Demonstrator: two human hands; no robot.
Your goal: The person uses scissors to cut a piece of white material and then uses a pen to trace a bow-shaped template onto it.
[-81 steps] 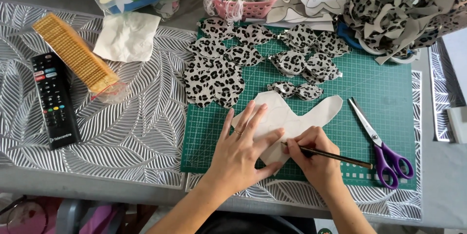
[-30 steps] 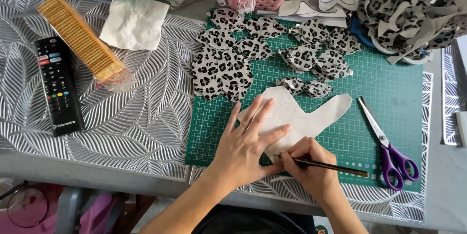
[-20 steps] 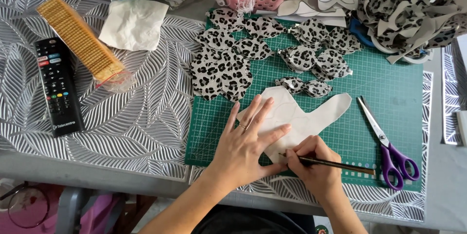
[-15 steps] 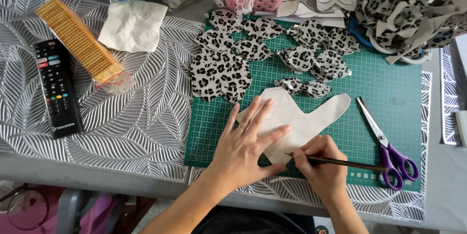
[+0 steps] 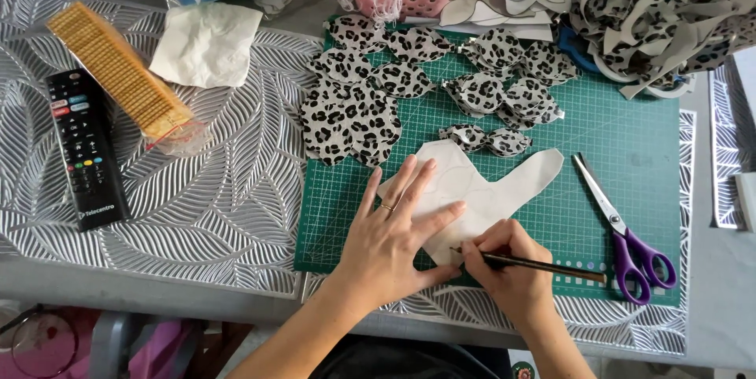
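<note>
Since the earlier frame, right hand, fingers pinching a pencil, has edged along the white fabric piece; left hand spread flat; many leopard-print cutouts already finished.

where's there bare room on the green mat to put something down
Bare mat lies between the white piece and the scissors, running up to the leopard cutouts. The top edge is crowded with cutouts and scraps. The left hand and right hand with the pencil fill the near edge.

The grey table is covered by leaf-patterned mats, with a green cutting mat laid toward its right edge.
</note>
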